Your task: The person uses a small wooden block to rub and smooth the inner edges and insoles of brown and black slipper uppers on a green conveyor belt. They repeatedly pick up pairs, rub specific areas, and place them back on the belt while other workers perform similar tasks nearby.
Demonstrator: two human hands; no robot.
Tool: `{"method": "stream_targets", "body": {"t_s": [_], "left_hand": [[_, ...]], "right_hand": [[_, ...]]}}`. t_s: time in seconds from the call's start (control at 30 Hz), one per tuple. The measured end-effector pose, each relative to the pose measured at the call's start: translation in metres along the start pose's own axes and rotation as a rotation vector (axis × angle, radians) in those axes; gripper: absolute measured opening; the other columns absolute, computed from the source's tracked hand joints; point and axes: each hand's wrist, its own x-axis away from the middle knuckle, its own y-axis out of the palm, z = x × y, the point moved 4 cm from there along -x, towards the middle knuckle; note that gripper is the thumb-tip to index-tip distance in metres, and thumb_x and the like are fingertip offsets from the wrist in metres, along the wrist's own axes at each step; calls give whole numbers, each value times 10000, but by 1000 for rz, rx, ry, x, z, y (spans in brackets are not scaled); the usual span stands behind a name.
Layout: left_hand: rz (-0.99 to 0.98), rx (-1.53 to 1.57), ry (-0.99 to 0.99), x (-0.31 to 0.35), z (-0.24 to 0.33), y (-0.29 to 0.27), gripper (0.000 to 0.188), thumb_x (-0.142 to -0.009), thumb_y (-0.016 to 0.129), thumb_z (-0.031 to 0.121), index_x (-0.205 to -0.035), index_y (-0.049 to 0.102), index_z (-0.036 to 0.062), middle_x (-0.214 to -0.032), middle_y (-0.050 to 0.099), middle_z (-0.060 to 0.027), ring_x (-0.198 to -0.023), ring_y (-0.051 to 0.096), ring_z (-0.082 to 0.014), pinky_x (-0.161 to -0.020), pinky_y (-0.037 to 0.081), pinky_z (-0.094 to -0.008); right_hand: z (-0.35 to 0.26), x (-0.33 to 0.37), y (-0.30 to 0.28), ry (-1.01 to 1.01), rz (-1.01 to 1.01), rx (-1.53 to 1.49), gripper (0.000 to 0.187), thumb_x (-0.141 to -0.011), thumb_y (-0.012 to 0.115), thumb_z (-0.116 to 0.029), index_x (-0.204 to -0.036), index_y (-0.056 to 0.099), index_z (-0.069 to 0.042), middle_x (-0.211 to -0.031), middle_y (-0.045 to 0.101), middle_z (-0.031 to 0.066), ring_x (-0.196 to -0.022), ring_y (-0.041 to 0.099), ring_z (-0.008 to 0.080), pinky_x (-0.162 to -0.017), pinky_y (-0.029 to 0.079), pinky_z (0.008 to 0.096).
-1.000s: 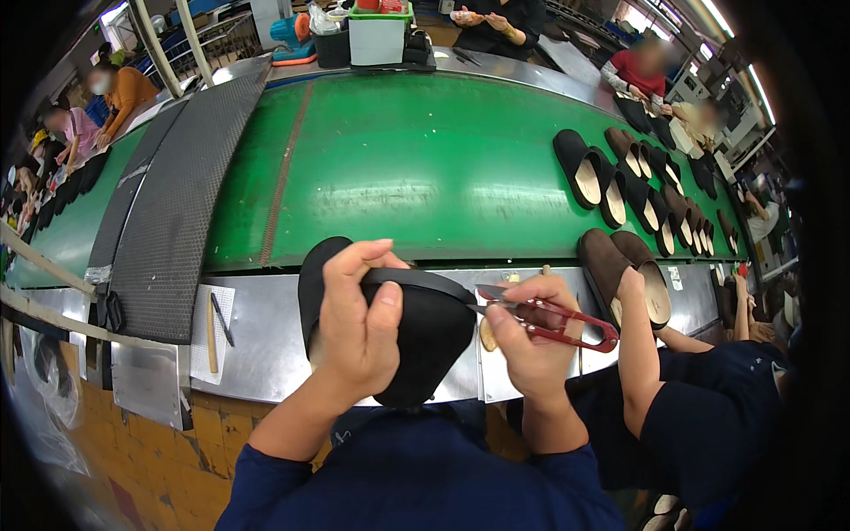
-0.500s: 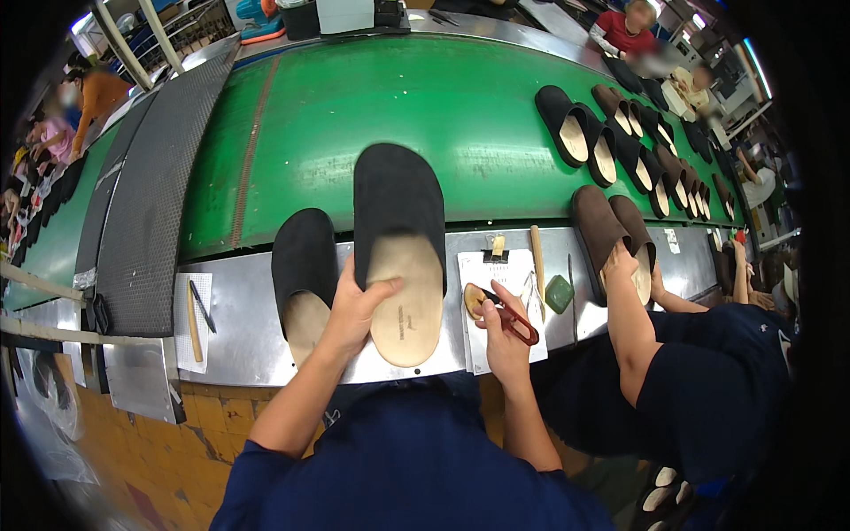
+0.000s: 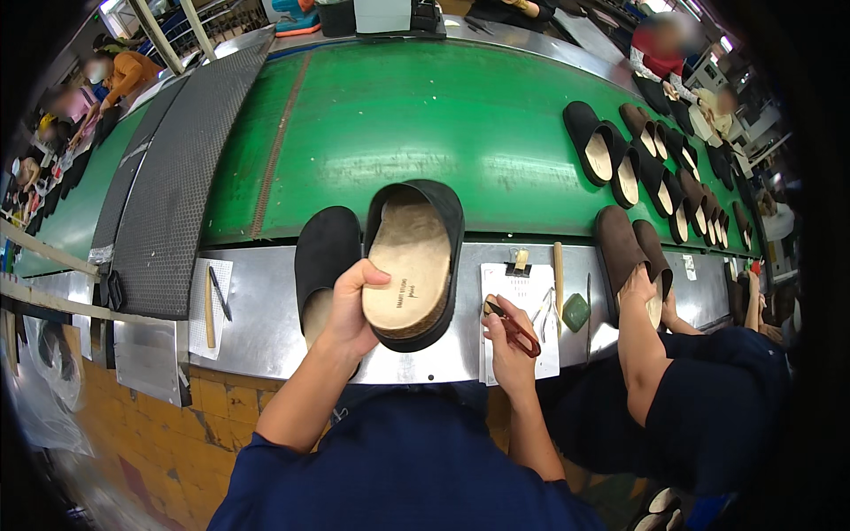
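Observation:
My left hand (image 3: 350, 311) grips a black slip-on clog (image 3: 413, 239) by its heel end, thumb on the beige insole and fingers beneath. The clog is held above the metal table edge, tilted so its opening and insole face me. Its mate, another black clog (image 3: 326, 250), stands on the metal just left of it, partly behind my hand. In my right hand (image 3: 510, 356) is a pair of red-handled scissors (image 3: 524, 336), over a clipboard with paper (image 3: 496, 281). The fingers partly hide the blades.
A green conveyor belt (image 3: 398, 115) runs beyond the metal ledge, with several black and brown clogs (image 3: 585, 142) at right. A co-worker's hands hold brown clogs (image 3: 618, 243) beside me. Near the clipboard lie a wooden stick (image 3: 559, 288) and a green block (image 3: 576, 312). A pen (image 3: 220, 294) lies left.
The held clog has come lower and tipped, so its opening and the side of its sole now show. My right hand still holds the scissors; the view has shifted slightly.

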Motion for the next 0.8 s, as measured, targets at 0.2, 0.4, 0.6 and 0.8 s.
{"method": "stream_targets", "body": {"t_s": [0.2, 0.4, 0.6, 0.8], "left_hand": [[-102, 180, 69, 3, 1, -4, 663, -699, 441, 125, -1308, 461, -137, -1196, 610, -318, -1036, 658, -425, -921, 563, -493], [-144, 167, 97, 9, 1, 11, 704, -684, 453, 146, -1342, 439, -105, -1187, 613, -311, -1015, 666, -421, -899, 574, -490], [-81, 68, 196, 16, 1, 8, 690, -681, 460, 148, -1327, 453, -95, -1193, 618, -277, -1037, 653, -407, -945, 546, -483], [45, -73, 306, 22, 1, -2, 672, -667, 477, 158, -1296, 480, -79, -1163, 627, -260, -1016, 652, -400, -931, 543, -486]], "right_hand": [[-43, -1, 17, -253, -27, 62, 232, -867, 668, 29, -1098, 646, 33, -1037, 660, 144, -896, 661, 185, -754, 547, 265], [-115, -4, 20, -676, -29, 144, 339, -703, 727, 93, -1029, 678, 13, -1040, 674, 158, -856, 677, 236, -700, 551, 278], [-156, -2, 27, -924, -57, 269, 382, -619, 721, 51, -997, 694, 4, -1018, 697, 145, -817, 695, 256, -669, 567, 305], [-163, 1, 34, -973, -118, 437, 363, -630, 728, -34, -987, 682, 12, -1026, 686, 120, -795, 681, 251, -614, 554, 306]]}}
